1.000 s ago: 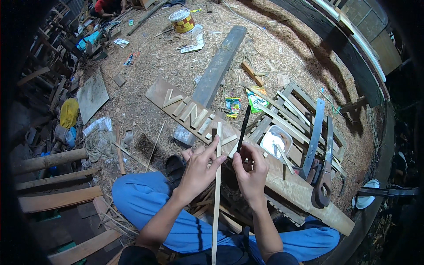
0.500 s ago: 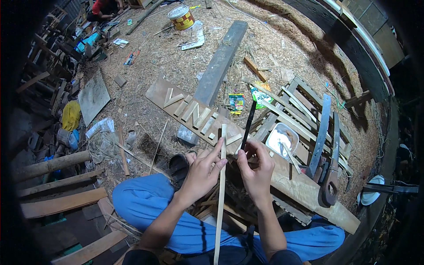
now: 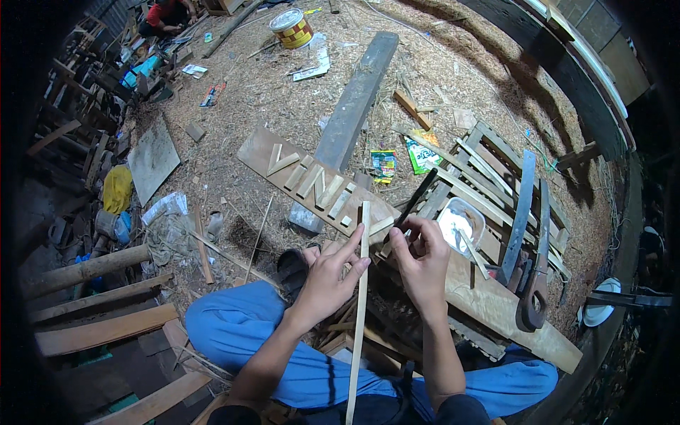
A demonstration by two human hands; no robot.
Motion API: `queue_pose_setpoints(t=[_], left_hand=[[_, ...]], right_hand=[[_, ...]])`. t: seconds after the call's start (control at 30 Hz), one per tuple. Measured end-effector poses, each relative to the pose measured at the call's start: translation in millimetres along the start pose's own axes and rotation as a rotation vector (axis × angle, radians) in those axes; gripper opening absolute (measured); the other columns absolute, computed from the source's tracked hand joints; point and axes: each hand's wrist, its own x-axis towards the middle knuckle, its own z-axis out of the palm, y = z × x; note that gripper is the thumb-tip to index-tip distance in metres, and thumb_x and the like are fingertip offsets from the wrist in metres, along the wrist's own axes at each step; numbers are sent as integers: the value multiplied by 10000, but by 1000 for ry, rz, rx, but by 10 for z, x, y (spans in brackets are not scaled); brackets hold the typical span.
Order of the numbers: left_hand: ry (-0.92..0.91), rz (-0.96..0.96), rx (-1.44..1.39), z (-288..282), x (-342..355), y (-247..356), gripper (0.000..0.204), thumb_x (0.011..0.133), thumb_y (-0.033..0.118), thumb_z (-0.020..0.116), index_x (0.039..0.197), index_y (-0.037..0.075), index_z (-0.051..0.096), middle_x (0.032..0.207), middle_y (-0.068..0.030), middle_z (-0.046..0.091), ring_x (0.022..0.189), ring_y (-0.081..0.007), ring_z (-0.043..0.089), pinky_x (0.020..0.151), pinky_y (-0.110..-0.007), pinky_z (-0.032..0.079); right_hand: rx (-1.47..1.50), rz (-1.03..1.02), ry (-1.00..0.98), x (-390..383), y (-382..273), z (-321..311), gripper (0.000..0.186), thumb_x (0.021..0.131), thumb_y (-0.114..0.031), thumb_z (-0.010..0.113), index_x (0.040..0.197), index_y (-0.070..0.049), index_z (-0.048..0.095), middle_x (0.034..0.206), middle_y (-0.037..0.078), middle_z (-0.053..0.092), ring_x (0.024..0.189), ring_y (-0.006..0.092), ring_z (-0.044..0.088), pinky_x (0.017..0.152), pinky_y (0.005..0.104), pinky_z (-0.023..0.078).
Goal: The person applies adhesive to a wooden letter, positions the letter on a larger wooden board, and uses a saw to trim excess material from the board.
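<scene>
Head view: a pale wood stick (image 3: 361, 297) is running through the lower middle, its long axis pointing nearly 12 to 6 o'clock, its top end leaning slightly toward 1. This top end is crossing in front of a flat board (image 3: 492, 301), which is lying from 10 to 4 o'clock and carrying short wood strips (image 3: 310, 182); contact between stick and board cannot be confirmed.

The left hand (image 3: 327, 280) is the nearer one, touching the stick from 9 o'clock. Its index finger is extending toward 1 o'clock and its thumb is resting at the stick's edge; whether the other fingers are closing underneath cannot be told.

The right hand (image 3: 425, 262) is staying apart at 2 o'clock from the stick's middle, thumb and fingers pinching a slim black tool (image 3: 419, 195) that is pointing toward 1 o'clock. Both forearms are entering from 6 o'clock.

Farther out, a plastic tub (image 3: 483, 228) is sitting at 1 o'clock from the right hand.
</scene>
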Motion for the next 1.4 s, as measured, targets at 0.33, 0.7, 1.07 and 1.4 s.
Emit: queue_pose_setpoints(t=[0.33,0.7,1.07,1.4], left_hand=[[-43,-34,-2,-18,13,37,683,967,263,712,1580,89,465,950,-43,672,990,-196,569,950,-422,280],[-47,-88,-15,1,21,37,696,970,287,711,1589,100,454,913,-38,652,930,-193,573,951,-429,278],[-10,-70,-27,32,9,-18,686,952,271,715,1570,87,481,885,-38,648,935,-197,564,945,-430,279],[-16,-88,-39,10,19,4,680,939,244,720,1560,81,494,935,-51,658,1052,-219,534,955,-435,281]], right_hand=[[35,37,-1,55,30,79,240,883,-106,806,1064,24,716,900,129,688,790,217,651,692,335,512],[-7,1,-28,125,18,73,204,893,-93,788,1044,15,703,912,120,654,783,229,612,681,352,490],[-35,-63,-42,147,-26,88,166,907,-108,768,981,17,689,874,131,624,787,263,593,693,375,477],[-19,-17,-70,131,-20,98,187,913,-123,769,966,30,677,868,131,595,797,267,587,701,381,472]])
